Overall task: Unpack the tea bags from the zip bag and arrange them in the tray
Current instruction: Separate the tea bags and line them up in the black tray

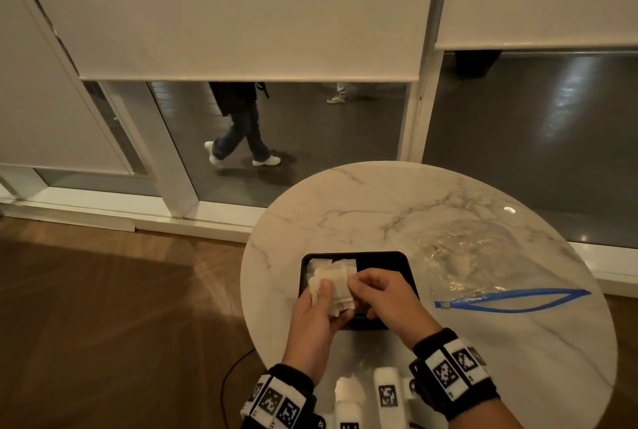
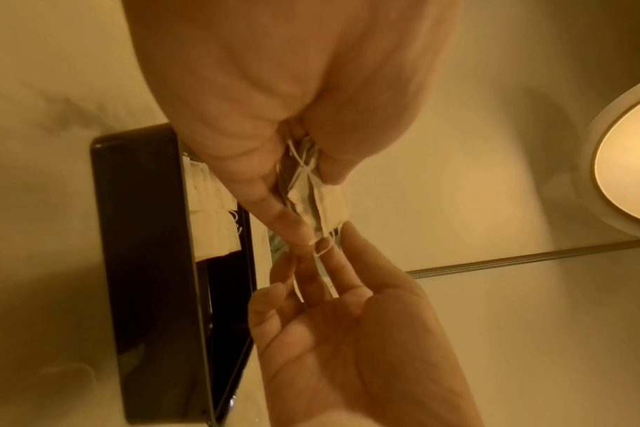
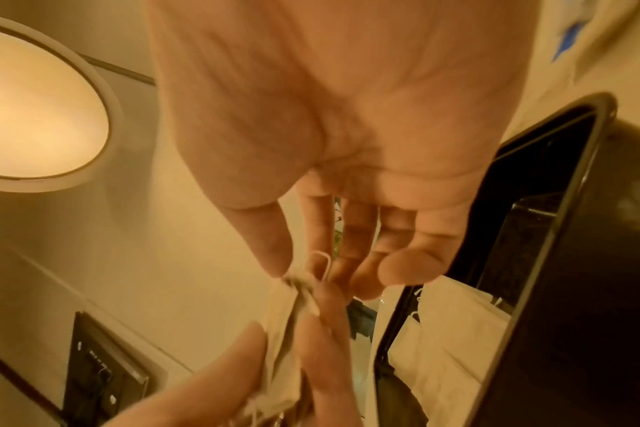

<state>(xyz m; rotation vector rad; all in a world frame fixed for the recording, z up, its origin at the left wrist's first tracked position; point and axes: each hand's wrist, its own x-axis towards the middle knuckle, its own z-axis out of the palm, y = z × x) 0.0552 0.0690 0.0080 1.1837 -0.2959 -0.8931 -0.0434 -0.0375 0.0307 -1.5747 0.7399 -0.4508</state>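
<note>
**A:** What are the hands holding?

**B:** The left hand point(image 1: 316, 316) grips a small stack of pale paper tea bags point(image 1: 334, 285), thumb on top and fingers curled beneath. The right hand point(image 1: 386, 297) pinches the top of that stack between thumb and forefinger, where a thin white string loops out. In the right wrist view the string loop point(image 3: 320, 264) sits just at the fingertips.

**A:** Where is that in the frame?

**B:** Low and centre in the head view, directly over the near left part of a black tray point(image 1: 397, 258).

**A:** Is anything in the tray?

**B:** Yes. A few more tea bags point(image 1: 319, 264) lie in its upper left corner. The right half shows bare black.

**A:** And the zip bag?

**B:** The clear zip bag point(image 1: 483, 263) lies flat to the right of the tray, its blue zip strip point(image 1: 511, 299) gaping open along the edge nearest the viewer. I cannot tell whether anything remains inside.

**A:** What does it all rest on?

**B:** A round white marble-patterned table point(image 1: 379, 207), lower right of the frame. In the upper middle, behind glass, a person's legs point(image 1: 241, 135) walk past.
</note>
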